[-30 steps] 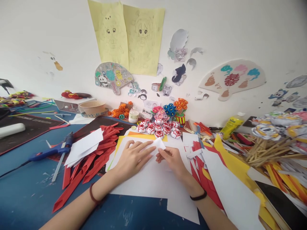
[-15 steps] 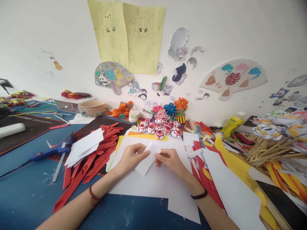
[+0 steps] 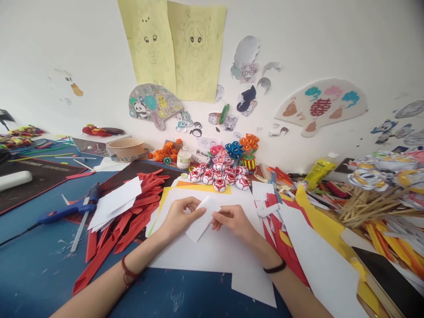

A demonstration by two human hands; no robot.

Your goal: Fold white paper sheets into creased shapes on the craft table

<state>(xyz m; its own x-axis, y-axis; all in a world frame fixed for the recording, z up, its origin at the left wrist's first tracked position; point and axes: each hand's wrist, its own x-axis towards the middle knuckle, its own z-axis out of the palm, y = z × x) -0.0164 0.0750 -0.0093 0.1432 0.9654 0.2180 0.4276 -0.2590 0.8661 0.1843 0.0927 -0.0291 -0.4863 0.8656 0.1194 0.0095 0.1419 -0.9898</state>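
Your left hand (image 3: 180,217) is pinching the upper left side of a small white paper (image 3: 200,223), thumb on top, fingers mostly hidden; your right hand (image 3: 232,219) is closing thumb and fingertips on its right edge, with hardly any gap showing. You're holding it between both hands, tilted, above a big white sheet (image 3: 198,259); whether it's touching that sheet, you can't tell from here. It's looking light and thin, probably bending easily, creasing under a hard press and tearing if tugged, so the edges and corners are offering the best hold. Just beyond, red-and-white paper flowers (image 3: 219,183) are sitting in a cluster. To your left, small white cards (image 3: 115,206) are lying over red strips (image 3: 123,233), with a glue gun (image 3: 71,211) resting beside them on the blue table (image 3: 175,293).
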